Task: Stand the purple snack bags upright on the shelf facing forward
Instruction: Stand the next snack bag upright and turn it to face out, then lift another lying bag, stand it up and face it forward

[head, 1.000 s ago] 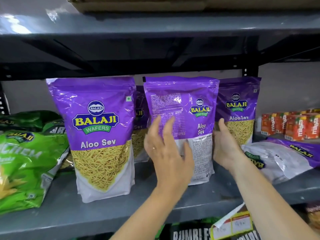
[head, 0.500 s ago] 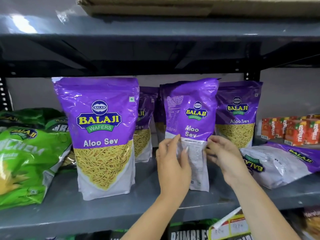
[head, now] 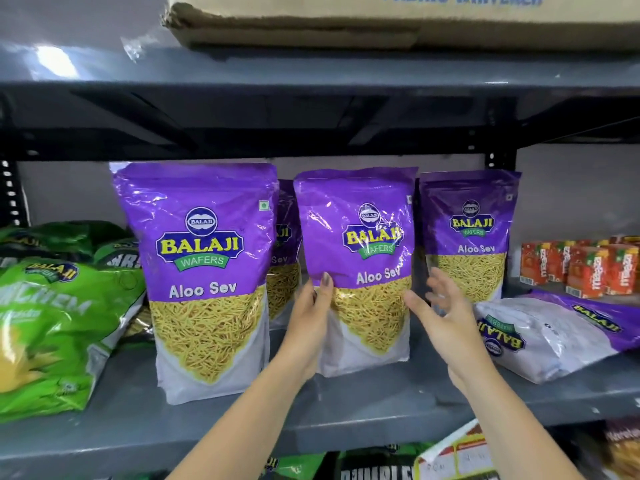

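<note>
Several purple Aloo Sev bags stand on the grey shelf (head: 242, 420). The middle bag (head: 360, 258) is upright with its front label toward me. My left hand (head: 310, 327) grips its left edge, thumb on the front. My right hand (head: 446, 323) hovers just off its right edge with fingers spread, holding nothing. A large bag (head: 207, 271) stands upright to the left, another (head: 471, 233) stands behind to the right, and one (head: 285, 251) is partly hidden between them. A further purple bag (head: 561, 330) lies flat on its side at the right.
Green snack bags (head: 52, 323) lie piled at the shelf's left end. Small orange cartons (head: 581, 265) stand at the back right. A cardboard box (head: 381, 19) sits on the shelf above. More packets fill the shelf below.
The middle bag has been turned from back-facing, through side-on, to front-facing and stands on the shelf. My right hand has come off it and opened.
</note>
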`<state>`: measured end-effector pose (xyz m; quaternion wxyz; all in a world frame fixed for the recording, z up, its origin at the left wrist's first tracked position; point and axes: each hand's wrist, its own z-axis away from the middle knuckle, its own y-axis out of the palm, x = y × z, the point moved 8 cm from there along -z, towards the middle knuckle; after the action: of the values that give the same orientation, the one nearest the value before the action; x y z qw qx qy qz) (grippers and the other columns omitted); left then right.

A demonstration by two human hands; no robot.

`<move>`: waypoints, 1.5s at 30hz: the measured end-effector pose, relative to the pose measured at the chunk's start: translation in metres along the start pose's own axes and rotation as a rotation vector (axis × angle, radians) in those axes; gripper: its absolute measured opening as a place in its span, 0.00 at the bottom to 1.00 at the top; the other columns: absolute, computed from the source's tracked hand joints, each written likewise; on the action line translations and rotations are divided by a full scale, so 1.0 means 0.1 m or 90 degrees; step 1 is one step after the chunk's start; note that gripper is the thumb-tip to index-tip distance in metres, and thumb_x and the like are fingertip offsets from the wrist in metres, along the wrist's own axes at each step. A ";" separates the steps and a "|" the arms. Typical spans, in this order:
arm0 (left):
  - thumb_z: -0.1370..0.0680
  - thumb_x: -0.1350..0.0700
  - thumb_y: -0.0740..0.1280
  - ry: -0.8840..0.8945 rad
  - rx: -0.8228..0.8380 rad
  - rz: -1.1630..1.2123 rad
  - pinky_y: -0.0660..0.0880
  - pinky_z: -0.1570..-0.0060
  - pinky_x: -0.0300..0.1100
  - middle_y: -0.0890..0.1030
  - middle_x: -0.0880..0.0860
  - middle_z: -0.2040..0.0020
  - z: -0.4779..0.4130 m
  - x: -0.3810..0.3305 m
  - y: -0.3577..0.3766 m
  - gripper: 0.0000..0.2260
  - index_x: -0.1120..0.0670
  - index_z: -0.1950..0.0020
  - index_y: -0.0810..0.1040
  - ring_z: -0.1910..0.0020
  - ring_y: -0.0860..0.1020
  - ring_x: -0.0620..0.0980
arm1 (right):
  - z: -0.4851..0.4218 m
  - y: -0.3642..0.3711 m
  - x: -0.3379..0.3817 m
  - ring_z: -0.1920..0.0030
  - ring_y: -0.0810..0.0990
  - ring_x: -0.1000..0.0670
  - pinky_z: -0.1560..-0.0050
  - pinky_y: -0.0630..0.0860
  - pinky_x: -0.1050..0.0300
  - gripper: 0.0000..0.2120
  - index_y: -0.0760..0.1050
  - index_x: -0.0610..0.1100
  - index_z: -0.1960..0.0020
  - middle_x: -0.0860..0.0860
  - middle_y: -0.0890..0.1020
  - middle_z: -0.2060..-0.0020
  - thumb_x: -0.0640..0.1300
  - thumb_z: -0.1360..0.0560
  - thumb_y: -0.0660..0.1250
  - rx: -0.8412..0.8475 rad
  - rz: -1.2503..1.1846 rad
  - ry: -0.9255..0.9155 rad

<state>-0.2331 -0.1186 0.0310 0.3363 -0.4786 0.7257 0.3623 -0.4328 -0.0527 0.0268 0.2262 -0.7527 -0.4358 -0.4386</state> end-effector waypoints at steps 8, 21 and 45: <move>0.18 0.50 0.58 0.011 -0.159 -0.002 0.76 0.59 0.28 0.83 0.49 0.50 -0.01 -0.04 -0.15 0.08 0.49 0.46 0.75 0.56 0.80 0.40 | 0.15 0.15 -0.13 0.47 0.80 0.49 0.45 0.78 0.45 0.30 0.72 0.50 0.35 0.48 0.80 0.44 0.45 0.34 0.78 0.046 0.082 -0.009; 0.21 0.46 0.60 0.411 -0.052 -0.301 0.52 0.25 0.37 0.59 0.50 0.22 1.19 -0.50 0.68 0.23 0.49 0.27 0.63 0.21 0.51 0.49 | 0.40 -0.13 0.30 0.42 0.76 0.53 0.42 0.73 0.57 0.24 0.71 0.50 0.34 0.55 0.75 0.44 0.52 0.28 0.71 -0.089 0.179 -0.180; 0.19 0.46 0.60 -0.285 0.496 -0.538 0.65 0.32 0.46 0.65 0.60 0.24 -0.07 0.80 2.65 0.28 0.62 0.25 0.62 0.27 0.66 0.58 | 0.26 -2.23 -0.36 0.37 0.74 0.39 0.43 0.67 0.50 0.32 0.73 0.39 0.39 0.37 0.77 0.36 0.65 0.24 0.53 -0.144 0.491 0.304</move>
<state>-0.5078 -0.0867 0.0212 0.7449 -0.4794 0.4640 -0.0023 -0.6197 0.0649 -0.0261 0.3830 -0.7578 -0.0096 -0.5282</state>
